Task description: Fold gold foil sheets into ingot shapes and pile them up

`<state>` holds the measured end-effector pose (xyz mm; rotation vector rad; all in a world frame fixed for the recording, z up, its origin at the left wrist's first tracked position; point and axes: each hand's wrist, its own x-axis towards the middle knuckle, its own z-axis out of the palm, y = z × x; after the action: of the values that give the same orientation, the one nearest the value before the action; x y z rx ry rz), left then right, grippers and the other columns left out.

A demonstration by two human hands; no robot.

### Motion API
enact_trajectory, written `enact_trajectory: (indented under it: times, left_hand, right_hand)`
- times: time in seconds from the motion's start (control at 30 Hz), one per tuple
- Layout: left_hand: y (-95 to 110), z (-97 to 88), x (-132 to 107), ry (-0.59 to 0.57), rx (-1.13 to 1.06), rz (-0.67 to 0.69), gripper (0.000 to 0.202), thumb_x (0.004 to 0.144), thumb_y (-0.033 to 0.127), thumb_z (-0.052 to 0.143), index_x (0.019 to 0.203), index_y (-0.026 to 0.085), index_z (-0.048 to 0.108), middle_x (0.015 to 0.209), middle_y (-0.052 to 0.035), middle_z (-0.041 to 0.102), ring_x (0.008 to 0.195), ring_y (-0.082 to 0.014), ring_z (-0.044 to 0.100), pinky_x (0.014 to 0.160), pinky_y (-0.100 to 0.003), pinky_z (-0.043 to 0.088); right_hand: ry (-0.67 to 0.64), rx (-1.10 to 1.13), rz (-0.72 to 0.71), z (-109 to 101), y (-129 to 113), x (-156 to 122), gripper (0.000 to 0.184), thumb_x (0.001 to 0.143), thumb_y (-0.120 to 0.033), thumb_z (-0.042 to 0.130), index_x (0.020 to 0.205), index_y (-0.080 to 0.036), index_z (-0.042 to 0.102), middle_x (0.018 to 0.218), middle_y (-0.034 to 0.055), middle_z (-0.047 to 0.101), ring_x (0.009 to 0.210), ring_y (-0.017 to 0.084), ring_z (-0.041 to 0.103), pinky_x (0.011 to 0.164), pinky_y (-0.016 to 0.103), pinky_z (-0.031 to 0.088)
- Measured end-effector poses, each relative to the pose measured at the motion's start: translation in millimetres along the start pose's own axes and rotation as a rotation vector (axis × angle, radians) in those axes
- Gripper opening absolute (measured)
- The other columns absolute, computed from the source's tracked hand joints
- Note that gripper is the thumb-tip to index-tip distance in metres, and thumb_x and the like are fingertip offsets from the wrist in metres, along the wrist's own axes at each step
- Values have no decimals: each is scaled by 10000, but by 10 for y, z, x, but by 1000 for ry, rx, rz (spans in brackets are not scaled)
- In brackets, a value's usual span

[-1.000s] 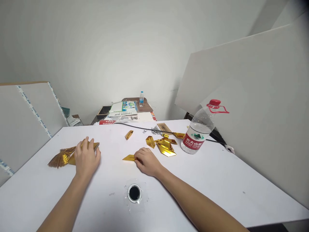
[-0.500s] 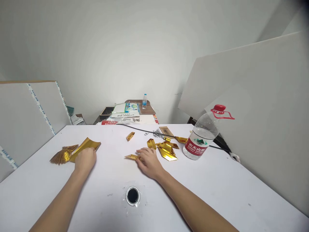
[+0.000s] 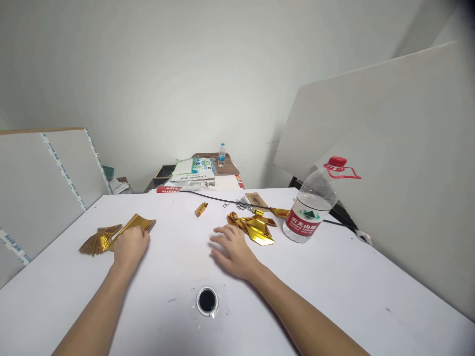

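My left hand [image 3: 129, 244] lies on the white table [image 3: 334, 277], its fingers curled on the near end of a gold foil sheet [image 3: 138, 222]. A fan of gold foil sheets [image 3: 97, 240] spreads just left of it. My right hand [image 3: 230, 249] rests flat near the middle with its fingers apart and nothing in them. Its fingertips are close to a pile of folded gold foil pieces [image 3: 256, 228]. One small folded gold piece [image 3: 201, 208] lies alone farther back.
A large water bottle [image 3: 309, 210] with a red cap stands right of the pile, a black cable [image 3: 215, 196] running behind it. A round cable hole [image 3: 207, 300] sits near me. White boards lean at left [image 3: 37, 183] and right [image 3: 389, 148]. A cluttered desk [image 3: 196, 170] stands beyond.
The folded gold piece under my right fingertips is gone from that spot, and that hand has opened and spread. My left hand drew back and curled on the gold sheet.
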<state>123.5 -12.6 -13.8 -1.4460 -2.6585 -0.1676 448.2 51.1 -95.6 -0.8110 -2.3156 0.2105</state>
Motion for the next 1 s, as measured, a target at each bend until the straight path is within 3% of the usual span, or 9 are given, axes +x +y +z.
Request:
enact_trajectory:
  times: [0.13, 0.27, 0.4, 0.57, 0.73, 0.77, 0.83, 0.93, 1.0]
  left_hand:
    - [23, -6, -28, 5, 5, -12, 387, 983, 260, 340, 1082, 130, 690, 999, -192, 752, 1005, -400, 729, 841, -455, 553]
    - [63, 3, -61, 12, 11, 34, 401, 987, 236, 371, 1331, 142, 553, 1056, -193, 748, 1019, -395, 734, 831, -434, 547]
    - [85, -6, -87, 17, 30, 46, 429, 998, 235, 383, 1386, 137, 536, 1079, -194, 746, 1023, -384, 729, 827, -419, 538]
    - [78, -93, -95, -36, 27, 67, 377, 999, 293, 446, 1289, 195, 667, 1115, -163, 749, 1076, -372, 704, 837, -419, 539]
    - [202, -246, -193, 204, -407, 410, 324, 976, 420, 501, 1029, 199, 732, 1090, -97, 749, 1083, -283, 665, 966, -386, 522]
    - [262, -258, -244, 168, -576, 461, 344, 964, 482, 520, 1011, 206, 721, 1074, -81, 747, 1018, -244, 672, 907, -338, 536]
    - [416, -235, -367, -61, -905, 471, 443, 937, 615, 547, 1032, 205, 685, 994, -62, 745, 861, -189, 677, 748, -270, 545]
    - [669, -71, -549, -437, -1322, 416, 578, 871, 739, 601, 1033, 184, 622, 964, -76, 752, 830, -182, 707, 729, -264, 578]
    - [792, 93, -629, -567, -1448, 355, 601, 825, 744, 673, 1011, 176, 607, 950, -80, 754, 790, -172, 709, 719, -265, 585]
  right_hand:
    - [-140, 156, -105, 64, -99, 20, 193, 954, -309, 655, 1110, -255, 754, 1272, 69, 673, 1231, 243, 535, 1071, 452, 425]
    - [-156, 208, -58, 52, -66, 17, 166, 955, -254, 651, 1073, -237, 766, 1150, 61, 712, 1123, 195, 596, 1013, 386, 466]
    - [-150, 236, -54, 28, -54, 8, 169, 940, -175, 629, 1035, -229, 759, 1066, 33, 733, 1064, 164, 624, 985, 342, 477]
    - [-158, 299, -21, 26, -79, 8, 183, 927, -171, 610, 1008, -225, 764, 1011, 34, 759, 1022, 173, 659, 978, 346, 476]
    - [-136, 424, 119, -10, -63, 17, 178, 949, -275, 624, 1026, -227, 778, 988, 37, 761, 977, 168, 674, 977, 336, 489]
    - [-134, 462, 155, -28, -59, 22, 206, 954, -331, 631, 1046, -224, 781, 996, 48, 758, 975, 175, 673, 976, 340, 494]
    - [-147, 564, 206, -64, -62, 32, 339, 959, -475, 628, 1120, -217, 777, 1040, 71, 753, 1005, 202, 671, 981, 358, 501]
    - [-192, 846, 244, -82, -107, 31, 615, 925, -700, 598, 1218, -176, 732, 1137, 100, 734, 1089, 251, 665, 975, 378, 523]
    - [-219, 1049, 332, -54, -151, 20, 681, 900, -744, 612, 1216, -149, 711, 1149, 107, 726, 1078, 257, 675, 933, 367, 547]
